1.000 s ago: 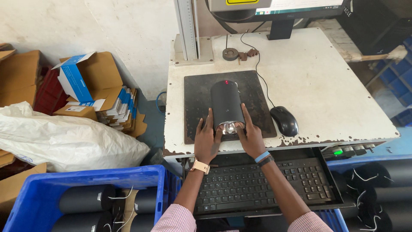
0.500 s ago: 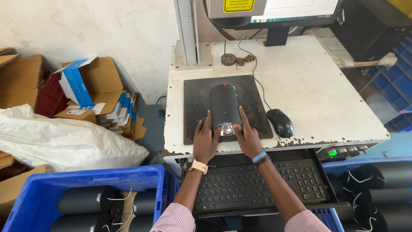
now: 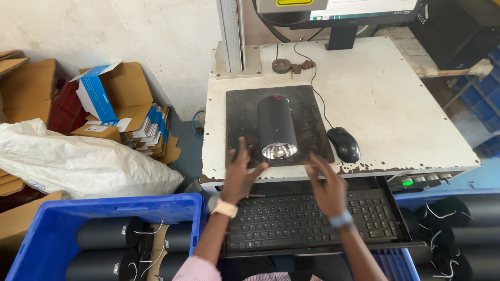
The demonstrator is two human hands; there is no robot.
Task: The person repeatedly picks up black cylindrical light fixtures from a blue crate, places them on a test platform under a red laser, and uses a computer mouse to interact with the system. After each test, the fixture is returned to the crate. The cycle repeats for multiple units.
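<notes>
Head view: black cylinder (image 3: 276, 126) lies on the dark mat (image 3: 242, 112), at twelve o'clock from both hands. Left hand (image 3: 240, 171) and right hand (image 3: 325, 183) hover open, empty. It looks rigid, smooth, prone to rolling; best cradled along both sides.

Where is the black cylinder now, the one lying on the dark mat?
In the head view, the black cylinder lies lengthwise on the dark mat, centre-left on the white table. The black mouse sits to its right, and both open hands are just below it.
</notes>
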